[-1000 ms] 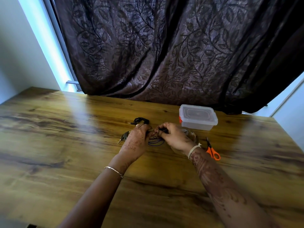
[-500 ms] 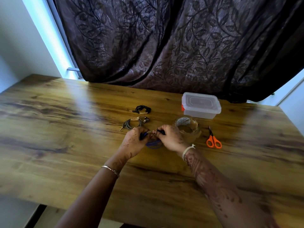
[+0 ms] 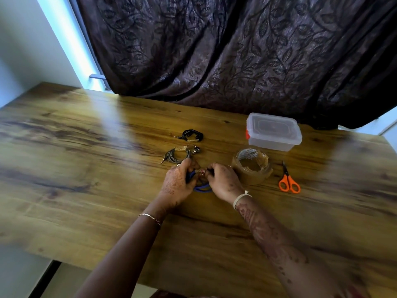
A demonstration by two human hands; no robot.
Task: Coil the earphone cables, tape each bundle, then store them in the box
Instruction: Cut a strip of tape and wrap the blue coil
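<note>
Wooden table [image 3: 86,168]. Left of centre: taped grey bundle [image 3: 176,155], black bundle [image 3: 191,135] behind it. Centre: left hand [image 3: 178,186] and right hand [image 3: 224,182] pinch blue earphone coil [image 3: 202,187]. Right: tape roll [image 3: 252,168], lidded box [image 3: 274,131], orange scissors [image 3: 289,182].

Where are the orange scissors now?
Head view, right side: the orange scissors lie right of the brown tape roll, in front of the clear plastic box.

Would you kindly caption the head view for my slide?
Left hand and right hand grip the blue coil near black bundle, grey bundle, tape roll, scissors, box.
</note>
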